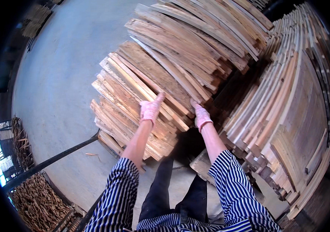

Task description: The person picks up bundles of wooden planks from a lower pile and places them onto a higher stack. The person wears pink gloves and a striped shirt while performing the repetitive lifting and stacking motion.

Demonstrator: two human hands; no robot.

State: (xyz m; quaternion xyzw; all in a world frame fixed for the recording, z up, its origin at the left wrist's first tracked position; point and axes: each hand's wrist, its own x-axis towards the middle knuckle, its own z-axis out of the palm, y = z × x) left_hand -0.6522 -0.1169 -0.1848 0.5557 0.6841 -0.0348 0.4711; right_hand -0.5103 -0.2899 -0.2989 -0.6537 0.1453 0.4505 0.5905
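A thin pinkish glove covers each hand. My left hand [150, 110] lies across narrow light wooden boards [134, 83] on the near part of a long stack. Its thumb reaches over to the right, and its other fingers curl down at the left, partly hidden. At the stack's right edge, my right hand [202, 117] closes on the end of a wooden board, fingers mostly out of sight beneath it. Rough brown boards [153, 63] lie between the hands and farther up the stack.
More boards [207, 27] continue the stack away from me. A tall leaning stack of planks [284, 104] rises on the right, across a dark gap. A dark bar [56, 160] crosses the grey floor [64, 77] at left. Many small wood pieces [41, 199] fill the lower left.
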